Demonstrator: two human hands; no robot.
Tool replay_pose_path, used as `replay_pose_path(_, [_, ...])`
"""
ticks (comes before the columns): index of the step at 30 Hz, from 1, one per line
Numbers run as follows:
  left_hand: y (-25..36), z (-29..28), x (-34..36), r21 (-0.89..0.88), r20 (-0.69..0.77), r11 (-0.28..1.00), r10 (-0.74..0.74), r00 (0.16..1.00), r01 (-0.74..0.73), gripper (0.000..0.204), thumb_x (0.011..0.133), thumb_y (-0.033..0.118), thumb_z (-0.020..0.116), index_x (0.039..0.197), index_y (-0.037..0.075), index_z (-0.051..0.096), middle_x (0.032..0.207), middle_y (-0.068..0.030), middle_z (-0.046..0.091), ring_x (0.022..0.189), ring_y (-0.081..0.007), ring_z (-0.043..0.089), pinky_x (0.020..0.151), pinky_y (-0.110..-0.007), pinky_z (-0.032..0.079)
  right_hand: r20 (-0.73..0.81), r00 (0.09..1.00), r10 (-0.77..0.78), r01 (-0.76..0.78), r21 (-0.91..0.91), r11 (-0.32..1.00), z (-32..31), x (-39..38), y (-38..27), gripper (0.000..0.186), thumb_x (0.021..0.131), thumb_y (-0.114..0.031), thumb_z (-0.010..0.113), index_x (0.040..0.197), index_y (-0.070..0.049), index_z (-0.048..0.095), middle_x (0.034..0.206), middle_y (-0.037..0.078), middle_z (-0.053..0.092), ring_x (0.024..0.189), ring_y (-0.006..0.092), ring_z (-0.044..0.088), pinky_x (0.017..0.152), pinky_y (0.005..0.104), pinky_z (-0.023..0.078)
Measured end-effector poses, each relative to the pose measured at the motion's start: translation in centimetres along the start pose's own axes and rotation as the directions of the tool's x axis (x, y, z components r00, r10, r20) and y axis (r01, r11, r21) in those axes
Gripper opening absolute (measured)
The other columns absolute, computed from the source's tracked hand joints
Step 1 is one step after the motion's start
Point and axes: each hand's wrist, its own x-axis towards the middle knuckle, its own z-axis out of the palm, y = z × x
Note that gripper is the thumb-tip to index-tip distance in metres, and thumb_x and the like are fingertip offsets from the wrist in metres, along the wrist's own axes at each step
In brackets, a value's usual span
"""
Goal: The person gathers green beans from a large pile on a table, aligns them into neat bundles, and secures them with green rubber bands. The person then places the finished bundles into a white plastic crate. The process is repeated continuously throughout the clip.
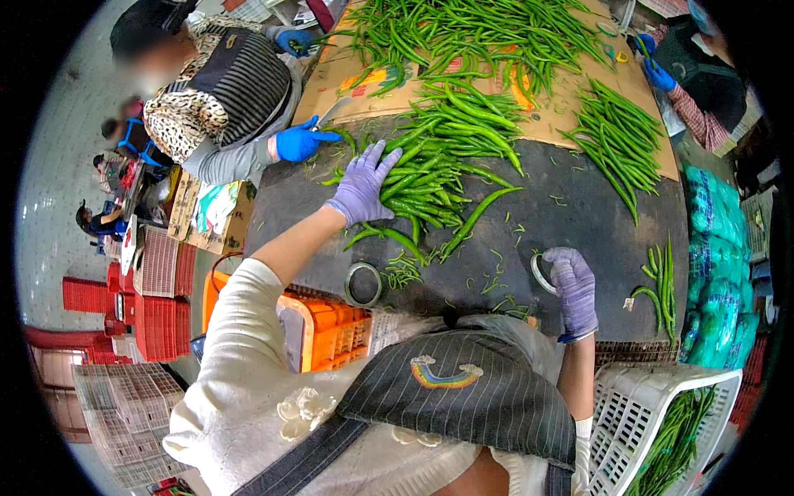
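Observation:
My left hand (364, 186), in a purple knit glove, lies open with fingers spread against the left side of a pile of long green chili peppers (438, 157). My right hand (573, 289), gloved the same way, is closed on a thin pale ring (542, 273) near the table's front edge. A second, thicker ring (362, 285), perhaps a roll of tape, lies on the dark tabletop (546, 190) below the pile. Loose peppers (475, 221) and small stem bits (401, 271) are scattered between my hands.
A co-worker's blue-gloved hand (302, 142) is close at the left; another co-worker's hand (659, 76) is far right. More peppers (471, 33) cover cardboard (364, 103). An orange crate (331, 335), a white crate (604, 405) and green bags (715, 264) flank the table.

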Motion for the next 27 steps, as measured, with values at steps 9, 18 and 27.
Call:
replay_pose_path(9, [-0.4,0.1,5.1,-0.161,-0.025,0.987,0.0,1.0,-0.004,0.113,0.053,0.029,0.089,0.147,0.014,0.028,0.144,-0.0207,0.039,0.13,-0.038,0.042,0.107,-0.044,0.039,-0.052,0.997,0.061,-0.058,0.049,0.997,-0.3,-0.8,0.2,0.017,0.094,-0.016,0.054,0.099,-0.008,0.068,0.079,-0.005,0.058,0.069,0.0042,0.045,0.066,0.0208,0.04])
replay_pose_path(18, [-1.1,0.3,4.8,-0.124,0.011,0.992,-0.01,1.0,0.011,0.093,0.056,0.026,0.088,0.136,0.007,0.043,0.125,-0.0205,0.056,0.115,-0.0378,0.053,0.1,-0.044,0.043,-0.046,0.998,0.05,-0.048,0.055,0.997,-0.4,-1.0,0.3,0.017,0.095,-0.018,0.054,0.098,-0.009,0.069,0.082,-0.006,0.06,0.071,0.0036,0.046,0.065,0.0206,0.041])
replay_pose_path(27, [-1.1,-0.3,5.2,-0.08,0.09,0.996,0.052,0.995,-0.044,0.085,0.057,0.025,0.088,0.13,0.009,0.046,0.11,-0.0201,0.062,0.103,-0.038,0.059,0.09,-0.045,0.047,-0.071,0.997,0.012,-0.012,0.005,1.0,-0.3,-1.3,0.4,0.019,0.095,-0.017,0.053,0.098,-0.007,0.069,0.086,-0.002,0.063,0.074,0.0061,0.05,0.069,0.0233,0.044])
